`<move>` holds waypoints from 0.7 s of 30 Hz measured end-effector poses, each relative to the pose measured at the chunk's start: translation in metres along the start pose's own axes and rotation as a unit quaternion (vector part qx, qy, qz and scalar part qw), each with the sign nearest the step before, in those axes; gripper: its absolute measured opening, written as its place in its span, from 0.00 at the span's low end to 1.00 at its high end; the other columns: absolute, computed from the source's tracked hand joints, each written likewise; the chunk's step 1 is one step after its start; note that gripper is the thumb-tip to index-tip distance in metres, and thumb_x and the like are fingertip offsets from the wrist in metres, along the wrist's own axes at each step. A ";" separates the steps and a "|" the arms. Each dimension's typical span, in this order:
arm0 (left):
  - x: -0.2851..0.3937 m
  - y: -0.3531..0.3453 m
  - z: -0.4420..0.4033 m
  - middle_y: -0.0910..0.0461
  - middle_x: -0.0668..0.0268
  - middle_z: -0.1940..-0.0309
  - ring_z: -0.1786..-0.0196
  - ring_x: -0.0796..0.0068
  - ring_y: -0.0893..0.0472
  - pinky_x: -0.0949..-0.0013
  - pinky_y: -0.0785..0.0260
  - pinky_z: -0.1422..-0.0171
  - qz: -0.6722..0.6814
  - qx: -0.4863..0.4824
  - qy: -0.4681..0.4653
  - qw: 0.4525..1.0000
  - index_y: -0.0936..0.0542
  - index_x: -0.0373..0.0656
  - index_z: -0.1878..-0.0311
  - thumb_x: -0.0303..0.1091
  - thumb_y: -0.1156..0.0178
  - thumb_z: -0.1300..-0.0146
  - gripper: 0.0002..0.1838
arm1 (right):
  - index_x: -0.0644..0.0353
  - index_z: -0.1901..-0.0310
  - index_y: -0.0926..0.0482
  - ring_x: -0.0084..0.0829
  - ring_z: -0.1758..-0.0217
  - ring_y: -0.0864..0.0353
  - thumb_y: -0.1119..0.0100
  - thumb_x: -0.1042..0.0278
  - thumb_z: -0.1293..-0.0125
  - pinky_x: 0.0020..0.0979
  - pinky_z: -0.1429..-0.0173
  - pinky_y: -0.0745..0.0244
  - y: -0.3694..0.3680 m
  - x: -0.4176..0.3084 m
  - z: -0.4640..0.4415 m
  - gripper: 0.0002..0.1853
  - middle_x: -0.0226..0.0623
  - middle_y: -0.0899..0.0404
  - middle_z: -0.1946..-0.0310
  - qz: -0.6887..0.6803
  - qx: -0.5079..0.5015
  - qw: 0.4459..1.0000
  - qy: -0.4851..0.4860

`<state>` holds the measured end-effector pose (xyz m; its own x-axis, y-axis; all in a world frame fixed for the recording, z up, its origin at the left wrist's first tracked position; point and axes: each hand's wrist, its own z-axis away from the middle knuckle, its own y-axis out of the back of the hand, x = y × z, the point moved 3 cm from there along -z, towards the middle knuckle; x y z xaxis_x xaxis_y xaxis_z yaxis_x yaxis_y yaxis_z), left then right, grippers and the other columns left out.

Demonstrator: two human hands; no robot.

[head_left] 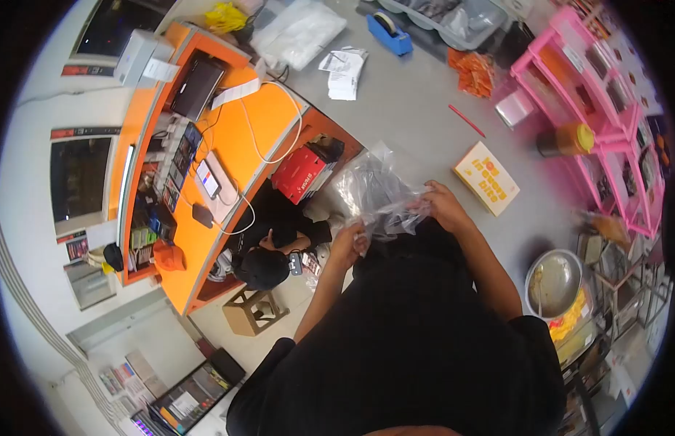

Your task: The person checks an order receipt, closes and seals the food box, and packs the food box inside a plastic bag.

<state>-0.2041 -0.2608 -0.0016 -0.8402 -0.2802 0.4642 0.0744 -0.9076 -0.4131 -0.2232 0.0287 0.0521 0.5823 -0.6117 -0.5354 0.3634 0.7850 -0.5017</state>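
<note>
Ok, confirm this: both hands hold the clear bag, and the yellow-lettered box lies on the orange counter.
Wrong surface: the head view shows the yellow-lettered box on the grey counter. The left hand and right hand do hold the clear bag.

Grey counter [417,123]: yellow-and-white box [487,179], red stick [467,120], white papers [343,73], blue tape dispenser [389,33], orange packets [470,73], plastic bags [299,30].

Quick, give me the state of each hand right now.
Left hand: closed, gripping the near edge of a clear plastic bag.
Right hand: closed, its grip pinching the same bag's right side.
</note>
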 end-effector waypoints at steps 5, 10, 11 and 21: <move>0.027 -0.042 0.063 0.18 0.56 0.57 0.58 0.67 0.21 0.67 0.29 0.56 0.090 -0.055 0.111 0.988 0.24 0.42 0.45 0.44 0.52 0.24 0.17 | 0.65 0.43 0.27 0.37 0.61 0.18 0.49 0.69 0.31 0.45 0.44 0.20 0.027 0.006 -0.037 0.17 0.37 0.20 0.60 -0.100 -0.075 0.989 -0.073; 0.103 -0.068 0.098 0.18 0.51 0.51 0.44 0.55 0.21 0.54 0.36 0.26 0.359 -0.155 -0.105 0.914 0.23 0.34 0.47 0.40 0.45 0.40 0.22 | 0.59 0.48 0.22 0.30 0.64 0.21 0.48 0.65 0.30 0.35 0.53 0.20 0.008 -0.003 -0.038 0.13 0.31 0.22 0.67 0.159 -0.173 0.958 -0.163; 0.114 -0.063 0.101 0.18 0.52 0.51 0.45 0.56 0.20 0.55 0.33 0.28 0.371 -0.145 -0.099 0.912 0.23 0.34 0.47 0.40 0.45 0.40 0.22 | 0.58 0.51 0.21 0.29 0.66 0.22 0.47 0.65 0.30 0.34 0.55 0.20 0.001 -0.011 -0.039 0.12 0.29 0.23 0.70 0.220 -0.186 0.940 -0.182; 0.196 0.023 0.084 0.18 0.61 0.45 0.42 0.68 0.18 0.69 0.27 0.37 0.217 -0.166 -0.142 0.951 0.28 0.36 0.33 0.45 0.28 0.42 0.37 | 0.63 0.48 0.24 0.24 0.63 0.24 0.47 0.69 0.31 0.30 0.58 0.25 -0.116 -0.092 -0.144 0.13 0.31 0.25 0.66 -0.105 -0.156 0.979 -0.078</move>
<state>-0.3222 -0.3626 0.1463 -0.5857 -0.7225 0.3673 0.1680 -0.5515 -0.8171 -0.4236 -0.0197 0.0620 0.6310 -0.7150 -0.3010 0.2613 0.5612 -0.7853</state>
